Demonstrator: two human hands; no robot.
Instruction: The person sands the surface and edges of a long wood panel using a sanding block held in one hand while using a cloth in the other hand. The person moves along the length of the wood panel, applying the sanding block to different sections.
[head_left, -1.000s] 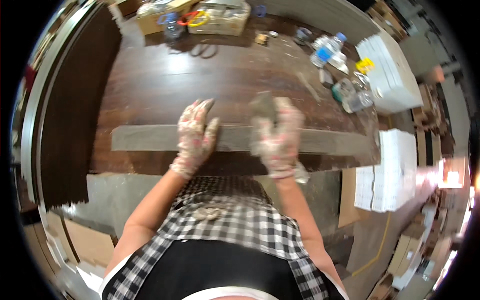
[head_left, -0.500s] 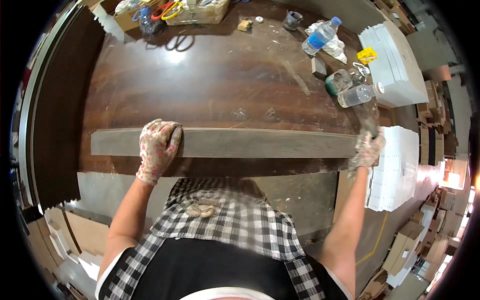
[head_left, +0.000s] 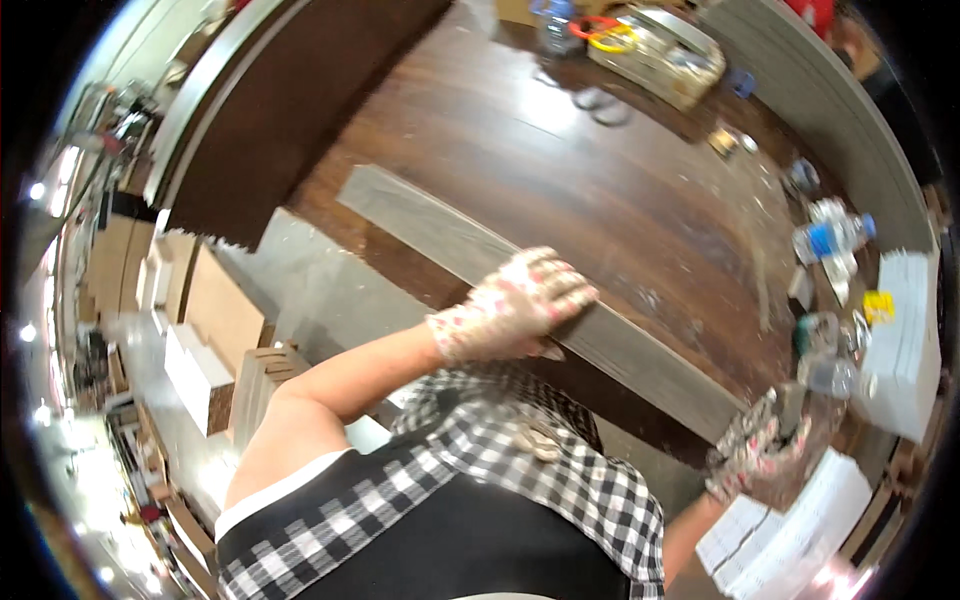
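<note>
"While you are examining the head view, where is the plank (head_left: 625,345) lying?"

"It is lying flat on the brown table (head_left: 690,240), running aslant in view along the near edge."

"And the hands?"

"The left hand (head_left: 515,305) is resting across the plank around its middle, fingers extended rather than gripping. The right hand (head_left: 755,450) is staying just beside the right-hand end, apparently pinching a small grey piece (head_left: 790,405); blur is hiding its kind, and I cannot tell whether that hand is touching the plank."

"How are you judging the plank's handling?"

"I am rating it stiff, fairly light for its length, possibly slippery, with corners liable to chipping. I am advising a hold by both long edges, one hand toward each end."

"Appearance?"

"It is showing a grey, wood-grained face, long, narrow and straight-edged."
</note>
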